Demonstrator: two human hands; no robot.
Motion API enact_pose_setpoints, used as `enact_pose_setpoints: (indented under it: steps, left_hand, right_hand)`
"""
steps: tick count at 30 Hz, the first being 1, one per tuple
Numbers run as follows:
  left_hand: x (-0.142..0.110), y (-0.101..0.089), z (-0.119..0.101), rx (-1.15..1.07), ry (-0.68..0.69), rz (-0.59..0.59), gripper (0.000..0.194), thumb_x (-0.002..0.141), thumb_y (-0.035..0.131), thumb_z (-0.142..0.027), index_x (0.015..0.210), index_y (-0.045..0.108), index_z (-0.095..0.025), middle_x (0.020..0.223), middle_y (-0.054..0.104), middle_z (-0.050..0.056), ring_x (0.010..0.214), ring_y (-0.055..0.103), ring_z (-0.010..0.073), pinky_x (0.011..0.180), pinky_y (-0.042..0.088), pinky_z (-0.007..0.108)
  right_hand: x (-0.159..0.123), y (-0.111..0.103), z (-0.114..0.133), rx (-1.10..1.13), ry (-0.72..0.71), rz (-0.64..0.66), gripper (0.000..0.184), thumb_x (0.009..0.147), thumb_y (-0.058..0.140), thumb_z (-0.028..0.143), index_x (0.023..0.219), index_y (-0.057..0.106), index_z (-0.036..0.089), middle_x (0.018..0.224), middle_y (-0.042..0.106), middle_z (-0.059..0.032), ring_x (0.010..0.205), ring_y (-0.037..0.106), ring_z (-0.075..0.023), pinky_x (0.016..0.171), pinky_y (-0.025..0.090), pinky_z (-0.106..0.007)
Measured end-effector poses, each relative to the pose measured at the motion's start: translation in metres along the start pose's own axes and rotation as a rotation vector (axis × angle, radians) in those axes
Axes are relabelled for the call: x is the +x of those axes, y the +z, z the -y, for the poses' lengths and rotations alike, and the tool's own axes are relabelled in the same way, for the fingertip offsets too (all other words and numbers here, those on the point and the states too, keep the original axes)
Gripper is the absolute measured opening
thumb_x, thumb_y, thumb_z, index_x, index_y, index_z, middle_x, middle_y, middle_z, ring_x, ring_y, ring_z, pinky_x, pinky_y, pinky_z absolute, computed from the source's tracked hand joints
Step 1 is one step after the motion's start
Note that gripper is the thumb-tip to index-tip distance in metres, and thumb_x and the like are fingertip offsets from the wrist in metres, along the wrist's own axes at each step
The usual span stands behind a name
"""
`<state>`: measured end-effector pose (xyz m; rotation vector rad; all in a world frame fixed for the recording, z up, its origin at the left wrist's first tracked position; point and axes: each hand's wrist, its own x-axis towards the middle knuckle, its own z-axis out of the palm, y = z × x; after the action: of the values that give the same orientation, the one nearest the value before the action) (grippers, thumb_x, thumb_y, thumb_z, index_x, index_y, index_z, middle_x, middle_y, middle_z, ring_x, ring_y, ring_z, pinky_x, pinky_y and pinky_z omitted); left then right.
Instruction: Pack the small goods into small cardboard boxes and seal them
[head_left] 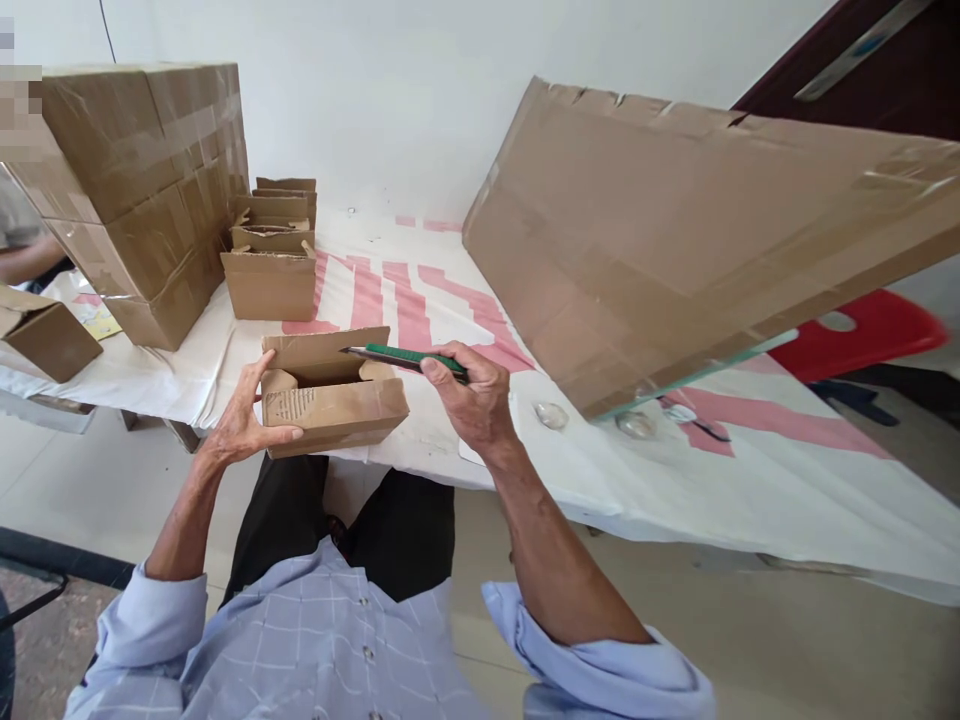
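Note:
A small brown cardboard box lies at the table's front edge, its flaps raised and its top open. My left hand grips the box's left end, thumb on the near side and fingers reaching up to the back flap. Held in my right hand is a green box cutter, its dark tip pointing left over the box opening. The tip appears close to the back flap; whether it touches cannot be made out. What is inside the box is hidden.
Taped cartons are stacked at the left, beside several open small boxes. Another box sits far left, near another person's arm. A large cardboard-covered panel leans at the right. Clear round objects lie below it.

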<state>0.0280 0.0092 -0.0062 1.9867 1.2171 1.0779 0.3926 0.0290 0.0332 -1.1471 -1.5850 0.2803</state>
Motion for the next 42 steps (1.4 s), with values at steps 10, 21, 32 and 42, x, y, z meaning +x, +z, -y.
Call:
enact_pose_setpoints:
  steps: [10,21,32,42]
  left_hand:
    - [-0.028,0.000,-0.004,0.025,0.083,-0.038,0.131,0.077,0.098,-0.074,0.181,0.030,-0.033,0.174,0.043,0.021,0.159,0.050,0.0484,0.118,0.060,0.063]
    - [-0.016,0.000,-0.003,0.043,0.039,-0.034,0.130,0.076,0.096,-0.078,0.180,0.033,-0.033,0.173,0.045,0.020,0.156,0.053,0.0463,0.115,0.063,0.061]
    - [-0.004,0.001,-0.004,0.011,0.007,0.013,0.129,0.076,0.096,-0.078,0.180,0.033,-0.031,0.174,0.042,0.020,0.159,0.049,0.0457,0.115,0.063,0.059]
    - [-0.013,-0.003,0.006,0.053,0.095,0.032,0.126,0.079,0.098,-0.056,0.182,0.030,-0.031,0.173,0.044,0.020,0.159,0.051,0.0430,0.115,0.065,0.054]
  right_hand:
    - [-0.042,0.034,-0.106,-0.302,0.263,-0.030,0.042,0.102,0.050,0.049,0.114,0.079,0.021,0.101,0.071,-0.0112,0.102,0.064,-0.0307,0.098,0.057,-0.048]
    - [-0.026,0.024,-0.026,-0.202,-0.109,0.058,0.038,0.115,0.050,0.045,0.132,0.078,0.025,0.132,0.074,-0.0150,0.132,0.064,-0.0356,0.118,0.052,-0.058]
    - [-0.020,0.060,0.044,-0.264,-0.378,0.432,0.010,0.102,0.082,0.027,0.111,0.080,0.024,0.108,0.071,-0.0084,0.100,0.068,-0.0268,0.092,0.059,-0.042]
    - [-0.097,0.037,0.055,-0.285,-0.605,0.384,0.017,0.109,0.068,0.021,0.095,0.076,0.026,0.098,0.076,-0.0076,0.092,0.067,-0.0250,0.083,0.058,-0.042]
